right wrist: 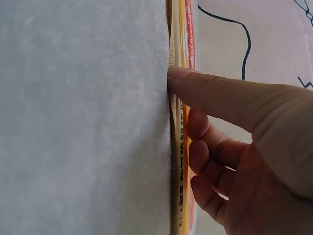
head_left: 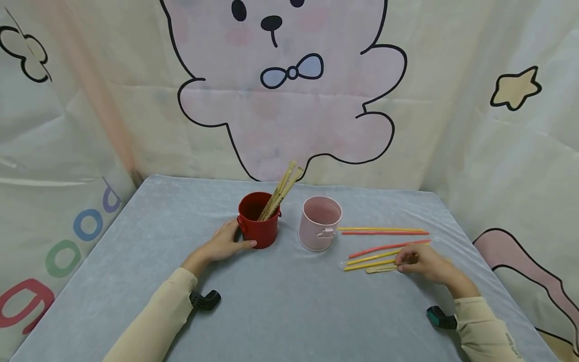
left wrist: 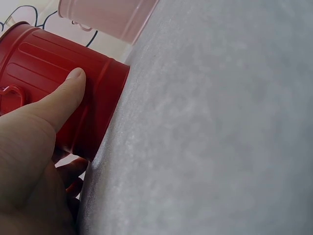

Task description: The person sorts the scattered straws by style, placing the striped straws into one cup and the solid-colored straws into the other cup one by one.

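My left hand (head_left: 223, 245) holds a small red metal bucket (head_left: 260, 232) low on its side. In the left wrist view its thumb (left wrist: 68, 98) lies against the bucket wall, with the other fingers partly hidden behind. Slim packets of wrapped chopsticks (head_left: 284, 191) lean out of that bucket to the right. On the right of the table, my right hand (head_left: 422, 264) pinches a pack of wrapped chopsticks (head_left: 379, 269) lying flat; printed characters show on the wrapper (right wrist: 180, 186) in the right wrist view. Just beyond it lie yellow straws (head_left: 371, 264) and a red straw (head_left: 377, 249).
A pale pink bucket (head_left: 316, 229) stands right of the red one. Behind the pinched pack, another yellow straw (head_left: 382, 229) and red straw (head_left: 389, 233) lie side by side. Blue-grey cloth (head_left: 289, 311) covers the table, and a printed curtain (head_left: 135, 100) hangs behind.
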A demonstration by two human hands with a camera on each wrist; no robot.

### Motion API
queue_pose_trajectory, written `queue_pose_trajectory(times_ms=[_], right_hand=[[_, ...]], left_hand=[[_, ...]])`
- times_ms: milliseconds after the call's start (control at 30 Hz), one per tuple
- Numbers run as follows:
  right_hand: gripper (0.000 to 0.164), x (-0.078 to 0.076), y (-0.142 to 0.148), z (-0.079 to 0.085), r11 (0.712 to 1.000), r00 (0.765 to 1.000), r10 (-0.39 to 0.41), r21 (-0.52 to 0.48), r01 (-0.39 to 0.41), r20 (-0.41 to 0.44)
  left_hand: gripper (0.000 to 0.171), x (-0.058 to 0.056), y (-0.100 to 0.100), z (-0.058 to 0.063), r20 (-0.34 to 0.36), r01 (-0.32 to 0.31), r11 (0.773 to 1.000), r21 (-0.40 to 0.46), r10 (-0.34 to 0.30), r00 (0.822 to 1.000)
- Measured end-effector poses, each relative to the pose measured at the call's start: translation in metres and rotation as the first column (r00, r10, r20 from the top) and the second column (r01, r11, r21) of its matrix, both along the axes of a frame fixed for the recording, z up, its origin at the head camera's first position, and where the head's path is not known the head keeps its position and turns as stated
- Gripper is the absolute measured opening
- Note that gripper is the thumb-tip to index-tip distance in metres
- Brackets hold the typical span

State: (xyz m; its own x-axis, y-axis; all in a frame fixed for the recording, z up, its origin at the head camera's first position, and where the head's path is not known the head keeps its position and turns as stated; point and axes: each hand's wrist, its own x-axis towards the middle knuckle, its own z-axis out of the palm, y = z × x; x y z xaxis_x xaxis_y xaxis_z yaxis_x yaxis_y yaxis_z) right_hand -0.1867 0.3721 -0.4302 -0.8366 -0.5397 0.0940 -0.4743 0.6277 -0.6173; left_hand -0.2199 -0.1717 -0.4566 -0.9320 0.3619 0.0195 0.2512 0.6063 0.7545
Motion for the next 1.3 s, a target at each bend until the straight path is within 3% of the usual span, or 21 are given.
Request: queue_pose_trajectory(times_ms=[367,500,900,1300], right_hand=[[0.009,0.0,-0.001,0.0,1.0,1.0,-0.007,0.028,0.007,0.013],[0.009,0.0,-0.002,0.005,1.0,1.0,-0.011,0.02,0.011,-0.018],[0.009,0.002,-0.007,0.014,0.995,0.99,-0.097,-0.026,0.094,-0.103],[0.011,0.004,-0.011,0.021,0.981,0.962,-0.195,-0.043,0.19,-0.193]], left_hand=[[0.08,0.001,0.001,-0.001,0.013,-0.006,1.0,0.006,0.006,1.0],[0.08,0.001,0.0,-0.002,0.013,-0.011,1.0,0.002,0.01,1.0],[0.081,-0.002,0.001,-0.002,0.022,0.002,1.0,0.018,-0.003,1.0],[0.08,-0.003,0.001,-0.002,0.017,0.006,1.0,0.013,-0.006,1.0]])
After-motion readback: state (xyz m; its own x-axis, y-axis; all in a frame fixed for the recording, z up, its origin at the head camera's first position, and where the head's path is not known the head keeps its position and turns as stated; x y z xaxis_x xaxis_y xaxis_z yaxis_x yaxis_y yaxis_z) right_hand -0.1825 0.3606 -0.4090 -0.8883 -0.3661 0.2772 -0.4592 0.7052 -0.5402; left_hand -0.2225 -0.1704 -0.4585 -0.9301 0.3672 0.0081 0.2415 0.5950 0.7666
